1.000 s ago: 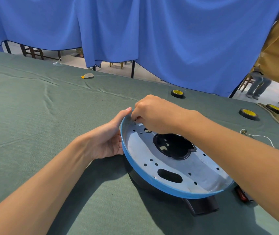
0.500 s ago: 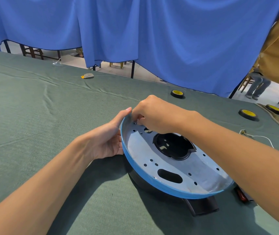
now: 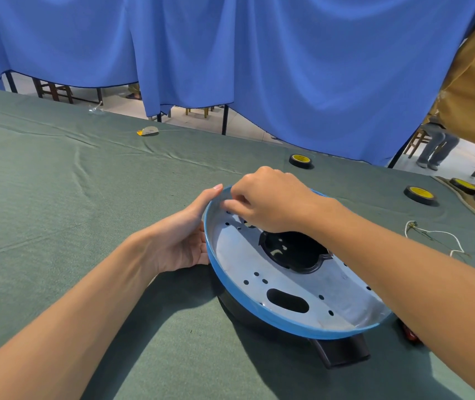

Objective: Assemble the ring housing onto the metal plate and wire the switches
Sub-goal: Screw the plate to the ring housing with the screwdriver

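On the green cloth (image 3: pixel 57 197) nearest the camera, the black ring housing (image 3: pixel 343 352) is being covered by the metal plate (image 3: pixel 288 287). Only a dark sliver and a square tab are being left in view below the plate's blue rim. The plate is being rested on the housing at a tilt, probably so that the holes in both can be lined up. Just beside the tab, a red switch (image 3: pixel 410 334) is being half hidden by the right forearm.

Further in, the plate's left rim is being gripped by the left hand (image 3: pixel 184 241), with one digit laid along the top edge and the rest tucked out of sight. The plate is apparently being steadied against turning. At the far-left holes, the fingers of the right hand (image 3: pixel 270 203) are being drawn together in a pinch just inside the rim. Whether a screw is being held between them cannot be told.

Beyond, a white wire (image 3: pixel 432 235) is being left loose well apart from the plate, probably for the wiring step. Two tape rolls (image 3: pixel 301 160) are being kept near the blue curtain (image 3: pixel 288 67).
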`<action>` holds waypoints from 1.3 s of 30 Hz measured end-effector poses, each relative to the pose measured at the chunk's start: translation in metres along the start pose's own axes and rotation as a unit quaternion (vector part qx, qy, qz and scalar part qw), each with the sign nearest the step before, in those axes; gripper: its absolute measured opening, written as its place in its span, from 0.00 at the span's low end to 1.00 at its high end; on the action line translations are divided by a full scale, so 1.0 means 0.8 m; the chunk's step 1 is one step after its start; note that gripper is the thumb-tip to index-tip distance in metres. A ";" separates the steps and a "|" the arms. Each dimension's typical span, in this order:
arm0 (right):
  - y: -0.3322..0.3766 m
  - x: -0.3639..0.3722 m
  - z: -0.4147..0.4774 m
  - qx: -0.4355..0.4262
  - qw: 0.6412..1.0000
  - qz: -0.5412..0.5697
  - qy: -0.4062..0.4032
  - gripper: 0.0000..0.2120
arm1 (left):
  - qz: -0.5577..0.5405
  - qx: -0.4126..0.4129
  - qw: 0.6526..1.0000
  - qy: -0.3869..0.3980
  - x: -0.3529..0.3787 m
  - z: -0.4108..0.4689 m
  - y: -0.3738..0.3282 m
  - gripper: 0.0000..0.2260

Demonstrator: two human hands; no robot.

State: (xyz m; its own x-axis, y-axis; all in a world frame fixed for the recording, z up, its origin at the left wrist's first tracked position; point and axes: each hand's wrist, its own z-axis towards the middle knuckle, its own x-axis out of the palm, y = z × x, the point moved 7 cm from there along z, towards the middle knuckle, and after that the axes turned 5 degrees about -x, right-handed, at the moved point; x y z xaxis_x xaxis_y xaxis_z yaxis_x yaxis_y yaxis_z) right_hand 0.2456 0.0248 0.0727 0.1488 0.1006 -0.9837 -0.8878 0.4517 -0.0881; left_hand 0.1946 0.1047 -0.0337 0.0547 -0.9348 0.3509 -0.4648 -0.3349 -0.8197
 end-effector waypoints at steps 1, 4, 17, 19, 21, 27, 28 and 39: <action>-0.006 -0.006 -0.005 0.010 1.000 0.004 -0.012 0.21 | 0.003 0.000 1.000 -0.004 0.000 -0.001 -0.001 0.32; -0.048 -0.025 -0.030 0.076 0.996 0.009 -0.044 0.19 | 0.015 -0.009 1.000 -0.018 -0.004 -0.002 -0.002 0.33; -0.164 0.030 -0.168 0.335 0.905 0.244 0.101 0.11 | 0.121 -0.013 0.989 -0.084 -0.009 -0.020 -0.015 0.36; -0.160 0.032 -0.164 0.317 0.904 0.274 0.081 0.07 | 0.151 -0.012 0.983 -0.107 -0.011 -0.026 -0.016 0.31; -0.159 0.033 -0.160 0.306 0.901 0.300 0.072 0.05 | 0.188 -0.029 0.975 -0.115 -0.014 -0.035 -0.013 0.27; -0.160 0.030 -0.140 0.299 0.900 0.315 0.021 0.08 | 0.177 -0.075 0.975 -0.108 -0.018 -0.046 -0.002 0.24; -0.161 0.029 -0.139 0.305 0.900 0.312 0.011 0.08 | 0.171 -0.075 0.976 -0.114 -0.018 -0.046 -0.001 0.25; -0.181 0.020 -0.182 0.326 0.851 0.397 -0.112 0.25 | 0.110 -0.045 0.981 -0.150 -0.022 -0.041 0.001 0.20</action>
State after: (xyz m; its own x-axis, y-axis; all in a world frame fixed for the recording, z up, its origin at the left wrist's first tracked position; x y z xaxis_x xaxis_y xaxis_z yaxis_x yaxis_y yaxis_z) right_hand 0.3129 -0.1680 0.0466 -0.2421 0.7367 -0.6314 -0.3278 0.5504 0.7679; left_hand 0.1641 0.1249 -0.0257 0.1957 -0.9806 0.0090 -0.5701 -0.1212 -0.8126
